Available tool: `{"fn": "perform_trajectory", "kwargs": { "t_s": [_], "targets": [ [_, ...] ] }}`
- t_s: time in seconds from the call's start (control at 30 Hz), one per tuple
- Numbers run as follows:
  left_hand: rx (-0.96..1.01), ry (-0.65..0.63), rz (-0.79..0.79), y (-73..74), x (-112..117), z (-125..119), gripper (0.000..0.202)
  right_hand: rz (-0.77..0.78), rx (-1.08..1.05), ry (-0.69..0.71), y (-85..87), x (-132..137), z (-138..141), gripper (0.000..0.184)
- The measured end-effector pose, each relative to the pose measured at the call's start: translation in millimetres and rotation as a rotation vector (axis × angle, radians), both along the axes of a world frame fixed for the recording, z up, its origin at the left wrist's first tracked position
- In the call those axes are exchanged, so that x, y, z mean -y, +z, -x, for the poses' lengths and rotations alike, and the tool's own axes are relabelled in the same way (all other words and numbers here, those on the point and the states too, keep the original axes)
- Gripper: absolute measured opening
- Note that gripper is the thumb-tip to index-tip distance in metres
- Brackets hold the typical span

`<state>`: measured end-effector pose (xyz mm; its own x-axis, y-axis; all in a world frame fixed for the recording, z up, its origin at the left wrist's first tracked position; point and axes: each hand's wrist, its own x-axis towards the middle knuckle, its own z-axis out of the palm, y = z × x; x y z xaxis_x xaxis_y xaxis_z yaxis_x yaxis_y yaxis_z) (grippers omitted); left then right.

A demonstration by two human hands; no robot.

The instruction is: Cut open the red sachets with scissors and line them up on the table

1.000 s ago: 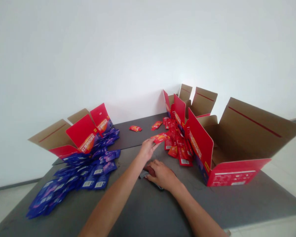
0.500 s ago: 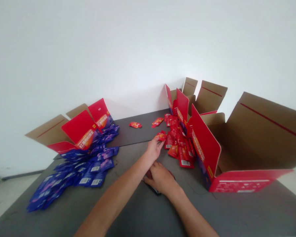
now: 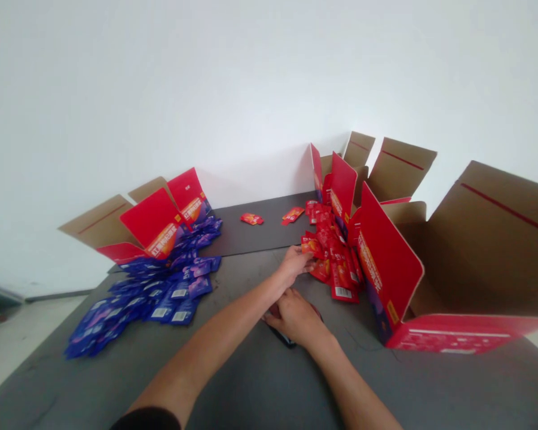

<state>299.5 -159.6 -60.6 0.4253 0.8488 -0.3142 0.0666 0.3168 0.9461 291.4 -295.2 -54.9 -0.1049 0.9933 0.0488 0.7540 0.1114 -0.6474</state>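
Note:
My left hand (image 3: 295, 264) reaches across my right wrist area to the near left side of a pile of red sachets (image 3: 326, 233). Its fingers are closed on one red sachet (image 3: 311, 245) with orange print, which touches the pile. Below it, my right hand (image 3: 296, 315) is curled low over the table. Under that palm lies a dark flat object (image 3: 288, 342), mostly covered, so its kind is hidden. Two red-orange sachets, one on the left (image 3: 251, 219) and one on the right (image 3: 292, 215), lie apart farther back.
Open red cartons stand along the right, the nearest carton (image 3: 389, 263) being largest in view. On the left, two more open cartons (image 3: 150, 218) stand behind a spread heap of blue-purple sachets (image 3: 137, 301). A white wall (image 3: 260, 95) rises behind the grey table (image 3: 251, 370).
My left hand has carried the red sachet slightly right, onto the edge of the red pile. My right hand stays over the dark object. The view has shifted a little.

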Motion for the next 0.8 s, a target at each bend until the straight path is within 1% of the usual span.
{"fn": "perform_trajectory", "kwargs": {
  "t_s": [0.1, 0.2, 0.27, 0.4, 0.5, 0.63, 0.8],
  "targets": [
    [-0.137, -0.018, -0.106, -6.4, -8, 0, 0.022, -0.004, -0.004, 0.015, 0.1, -2, -1, 0.042],
    [-0.239, -0.05, -0.205, -12.6, -16, 4, 0.023, -0.021, -0.021, 0.036, 0.3, -3, -2, 0.046],
    [-0.284, -0.074, -0.272, -17.0, -22, 9, 0.025, -0.029, -0.024, 0.046, 0.1, -3, -2, 0.048],
    [-0.343, -0.109, -0.416, -27.1, -32, 20, 0.037, -0.035, -0.012, 0.056, -0.9, -2, -3, 0.049],
    [-0.383, -0.145, -0.496, -31.8, -37, 23, 0.037, -0.039, -0.001, 0.051, -1.7, -3, -3, 0.048],
    [-0.437, -0.187, -0.599, -27.7, -37, 25, 0.037, -0.039, 0.008, 0.048, -2.4, -3, -3, 0.045],
    [-0.481, -0.232, -0.754, -16.5, -27, 25, 0.022, -0.037, -0.031, 0.05, -4.6, -4, -3, 0.048]
  ]
}}
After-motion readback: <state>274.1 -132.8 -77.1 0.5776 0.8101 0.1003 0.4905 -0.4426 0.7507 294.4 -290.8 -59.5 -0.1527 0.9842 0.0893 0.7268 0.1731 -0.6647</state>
